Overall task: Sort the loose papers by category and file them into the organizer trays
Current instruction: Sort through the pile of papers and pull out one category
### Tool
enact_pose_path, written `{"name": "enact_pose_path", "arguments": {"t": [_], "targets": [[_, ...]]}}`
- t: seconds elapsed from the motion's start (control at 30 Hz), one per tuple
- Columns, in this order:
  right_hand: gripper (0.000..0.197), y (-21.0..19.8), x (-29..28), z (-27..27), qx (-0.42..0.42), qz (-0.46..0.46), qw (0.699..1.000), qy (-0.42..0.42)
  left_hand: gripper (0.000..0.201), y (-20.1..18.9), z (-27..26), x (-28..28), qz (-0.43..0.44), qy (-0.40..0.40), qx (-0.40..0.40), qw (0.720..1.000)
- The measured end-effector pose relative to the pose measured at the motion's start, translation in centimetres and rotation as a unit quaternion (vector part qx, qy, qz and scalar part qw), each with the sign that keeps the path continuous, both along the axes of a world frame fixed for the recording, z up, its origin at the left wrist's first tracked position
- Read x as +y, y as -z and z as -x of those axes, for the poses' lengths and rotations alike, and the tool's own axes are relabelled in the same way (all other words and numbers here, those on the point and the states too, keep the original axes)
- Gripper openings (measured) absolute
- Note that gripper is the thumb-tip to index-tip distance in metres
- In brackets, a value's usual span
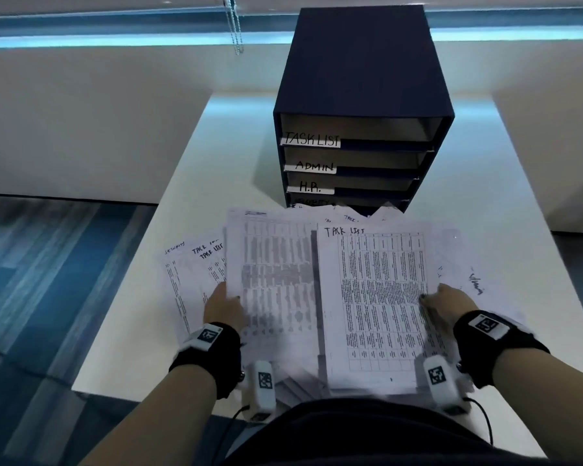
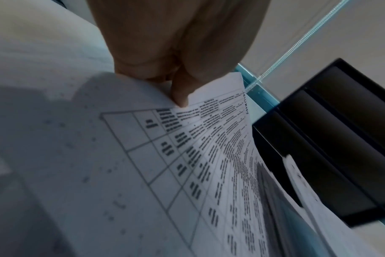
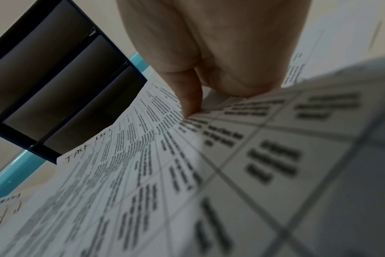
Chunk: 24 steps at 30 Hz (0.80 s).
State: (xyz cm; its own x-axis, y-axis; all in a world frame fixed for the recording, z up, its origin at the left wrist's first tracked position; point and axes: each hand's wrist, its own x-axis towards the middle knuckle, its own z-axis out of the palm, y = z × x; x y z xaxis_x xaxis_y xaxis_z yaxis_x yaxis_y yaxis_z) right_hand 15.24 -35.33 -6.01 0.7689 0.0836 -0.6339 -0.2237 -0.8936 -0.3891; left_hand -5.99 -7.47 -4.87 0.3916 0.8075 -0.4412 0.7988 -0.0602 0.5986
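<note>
My left hand (image 1: 228, 299) pinches the left edge of a printed table sheet (image 1: 273, 280), thumb on top; in the left wrist view that sheet (image 2: 187, 156) is marked SECURITY by hand. My right hand (image 1: 433, 297) pinches the right edge of a sheet headed TASK LIST (image 1: 377, 297), also visible in the right wrist view (image 3: 165, 173). Both sheets are held side by side above a spread of loose papers (image 1: 189, 274). Behind them stands the dark blue organizer (image 1: 360, 79), its trays labelled TASK LIST (image 1: 312, 140), ADMIN (image 1: 313, 166) and H.R. (image 1: 310, 187); the lowest label is half hidden.
The white table (image 1: 216, 146) carries the papers and the organizer, with bare surface left and right of the organizer. Beyond the table's left edge lies blue carpet (image 1: 48, 264). A blind chain (image 1: 234, 25) hangs at the back wall.
</note>
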Motion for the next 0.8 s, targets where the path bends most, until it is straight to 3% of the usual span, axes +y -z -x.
{"name": "enact_pose_path", "arguments": {"t": [0.13,0.23,0.3,0.37,0.43,0.5,0.57,0.63,0.8], "targets": [[0.04,0.5,-0.2,-0.1,0.006,-0.01,1.0,0.02,0.043,-0.1,-1.6,-2.0,0.012,0.134,0.033,0.99],[0.041,0.3,-0.1,0.4,0.013,-0.016,0.999,0.036,0.029,0.2,-2.1,-3.1,0.018,0.245,0.048,0.968],[0.041,-0.1,0.1,0.6,0.016,-0.011,0.999,0.036,0.018,-0.1,-2.2,-3.6,0.031,0.266,0.017,0.963],[0.038,-0.4,0.1,0.7,0.006,-0.005,0.999,0.031,0.025,-0.1,-2.2,-3.5,0.045,0.243,-0.026,0.969],[0.038,-1.0,0.2,0.9,0.011,-0.018,0.998,0.067,0.015,0.0,-2.1,-2.6,0.049,0.183,-0.065,0.98],[0.038,-1.0,0.3,0.9,0.028,-0.029,0.996,0.083,0.029,0.4,-1.7,-1.4,0.026,0.093,-0.058,0.994],[0.039,-0.6,0.2,0.8,0.019,-0.027,0.998,0.047,0.034,0.4,-1.3,-0.3,0.021,0.045,-0.045,0.998],[0.04,-0.1,0.1,0.5,0.023,-0.02,0.998,0.052,0.034,0.6,-1.0,0.3,0.036,0.046,-0.044,0.997],[0.04,0.4,0.0,0.2,0.025,-0.011,0.999,0.035,0.036,0.6,-1.1,-0.4,0.042,0.137,0.008,0.99]]}}
